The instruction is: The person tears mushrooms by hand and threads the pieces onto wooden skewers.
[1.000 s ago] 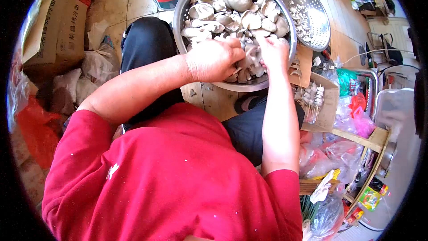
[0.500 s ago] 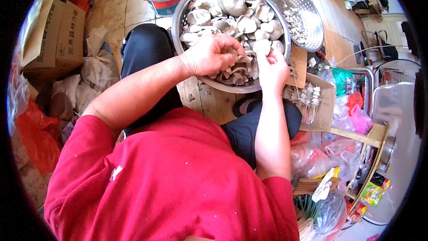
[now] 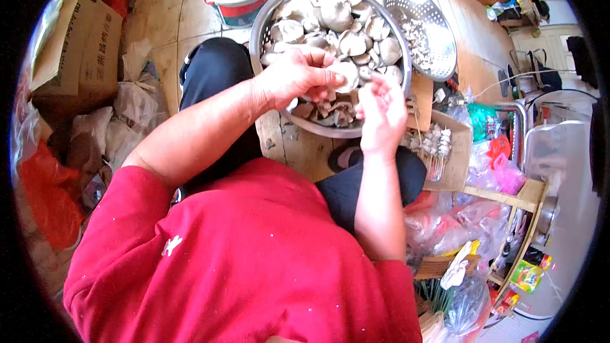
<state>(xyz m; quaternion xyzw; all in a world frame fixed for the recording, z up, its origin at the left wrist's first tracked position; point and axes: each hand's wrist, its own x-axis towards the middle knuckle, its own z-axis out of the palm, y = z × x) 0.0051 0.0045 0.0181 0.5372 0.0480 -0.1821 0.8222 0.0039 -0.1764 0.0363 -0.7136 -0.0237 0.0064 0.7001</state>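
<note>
A pale oyster mushroom (image 3: 347,77) is pinched between the thumb and fingers of my left hand (image 3: 297,77), over a large metal basin (image 3: 256,47). My right hand (image 3: 385,114) is just right of that mushroom, its fingers apart and slightly bent, with nothing visible in them. Grey-white oyster mushrooms (image 3: 335,16) fill the basin, whole caps at the far side. Smaller, darker pieces (image 3: 327,114) lie at its near side, partly hidden by my left hand.
A metal colander (image 3: 441,32) with small pale pieces stands right of the basin. Behind to the left is a bucket (image 3: 236,11) of peeled purple onions. Skewers threaded with pale pieces (image 3: 438,143) lie in a cardboard box (image 3: 459,162) by my right knee. Cardboard boxes (image 3: 95,57) stand left.
The mushroom has passed from my right hand's fingertips into my left hand, which has turned and moved toward it. My right hand has loosened and dropped slightly nearer to me.
</note>
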